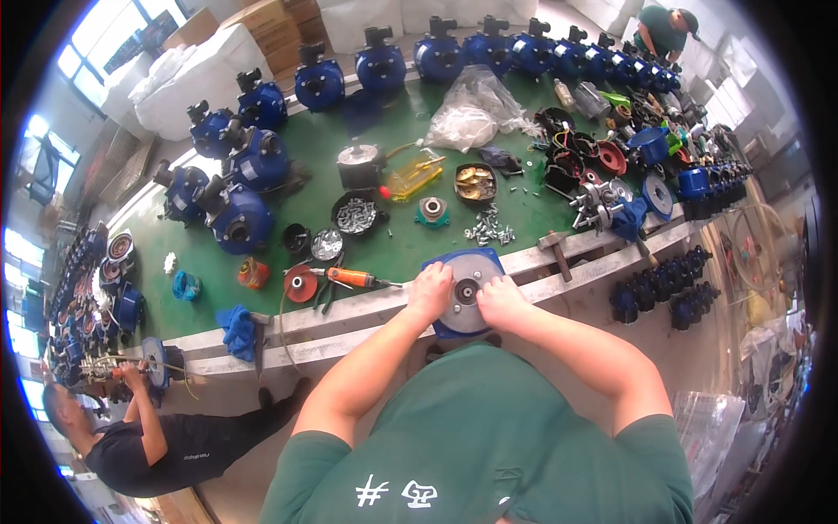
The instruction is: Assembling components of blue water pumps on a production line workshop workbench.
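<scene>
A blue pump or motor housing (456, 332) stands against the near edge of the bench, just in front of my body. Its upper face is a round grey metal plate (471, 265) with a shaft hole at the centre. My left hand (431, 292) is closed at the plate's left side, fingers curled down onto it. On the other side of the hole, my right hand (504, 304) is also closed, knuckles up, against the plate. Whatever lies between the fingers of either hand is too small or hidden. Left of the housing lies an orange power screwdriver (351, 278).
Bolts fill a black bowl (356, 214); loose bolts (491, 227) lie nearby. A hammer (555, 253) rests at the bench edge, right. Blue motors (380, 61) line the far side. One person (166, 445) works at left, another (665, 33) at far right.
</scene>
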`<state>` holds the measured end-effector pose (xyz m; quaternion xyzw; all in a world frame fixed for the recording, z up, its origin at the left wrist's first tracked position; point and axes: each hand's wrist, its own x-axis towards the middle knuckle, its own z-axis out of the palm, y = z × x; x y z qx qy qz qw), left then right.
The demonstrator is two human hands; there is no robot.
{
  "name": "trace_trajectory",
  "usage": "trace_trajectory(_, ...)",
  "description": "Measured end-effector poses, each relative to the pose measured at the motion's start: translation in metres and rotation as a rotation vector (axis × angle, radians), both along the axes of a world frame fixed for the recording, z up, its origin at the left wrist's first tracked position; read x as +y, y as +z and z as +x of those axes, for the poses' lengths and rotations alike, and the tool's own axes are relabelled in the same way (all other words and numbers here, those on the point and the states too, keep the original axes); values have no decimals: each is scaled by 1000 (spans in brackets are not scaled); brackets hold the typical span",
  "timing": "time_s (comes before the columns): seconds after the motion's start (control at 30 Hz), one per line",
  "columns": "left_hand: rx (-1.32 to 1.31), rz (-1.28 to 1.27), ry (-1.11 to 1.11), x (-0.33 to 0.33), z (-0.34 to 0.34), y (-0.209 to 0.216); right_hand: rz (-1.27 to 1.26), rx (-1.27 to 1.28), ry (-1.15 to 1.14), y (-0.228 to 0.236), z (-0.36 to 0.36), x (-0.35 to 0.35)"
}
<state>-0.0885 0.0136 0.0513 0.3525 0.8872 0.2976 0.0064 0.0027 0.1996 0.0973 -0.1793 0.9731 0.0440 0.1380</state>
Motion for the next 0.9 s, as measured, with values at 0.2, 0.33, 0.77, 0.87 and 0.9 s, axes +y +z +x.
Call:
trace_trajectory(0.2,-31,76,61,-2,7,-2,-107,54,1,-15,0,4)
trace_trajectory(0.33,-34,182,150,-2,14,-3,-205,72,-46,-17,2,8)
trace_trajectory(0.77,-110,271,324,11,22,-11,-405,133,-89,-27,7,22)
trace_trajectory(0.87,-75,230,266,11,20,-8,-617,329,35,-37,0,28)
trace_trajectory(0.9,-61,202,224,10,19,-8,-698,310,109,-41,-2,30)
